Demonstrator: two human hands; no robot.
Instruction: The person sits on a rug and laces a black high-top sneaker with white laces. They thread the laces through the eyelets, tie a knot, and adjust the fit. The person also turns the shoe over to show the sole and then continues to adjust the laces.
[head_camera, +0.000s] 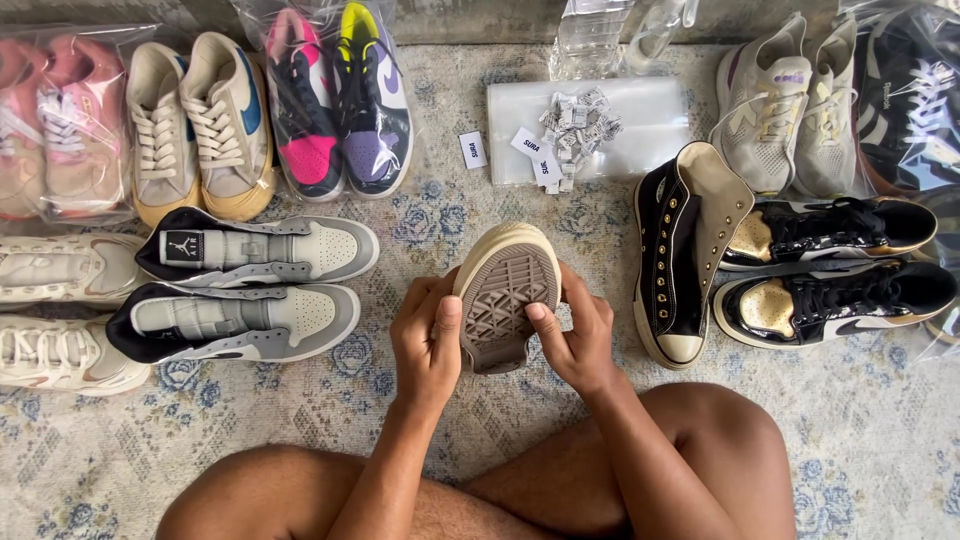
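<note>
Clearly, at the far left a pink pair sits sealed in a clear bag, beside loose cream sneakers and a bagged pink-and-purple pair; below them lie two grey-and-white high-tops on the patterned rug. The left hand is closed around the near edge of the upturned shoe, thumb pressed on the grooved sole, and the right hand clasps the opposite edge the same way, so the shoe hangs above the rug between the knees, sole toward the camera. It looks light, with a stiff rubber sole whose tread gives good purchase; the thick sidewall seems the surest place to hold, the upper probably softer. Behind it a small white tag lies alone, then a flat clear plastic sheet carrying a heap of folded white paper labels. Rightward stand a black high-top, glossy black-and-gold shoes and pale runners.
</note>
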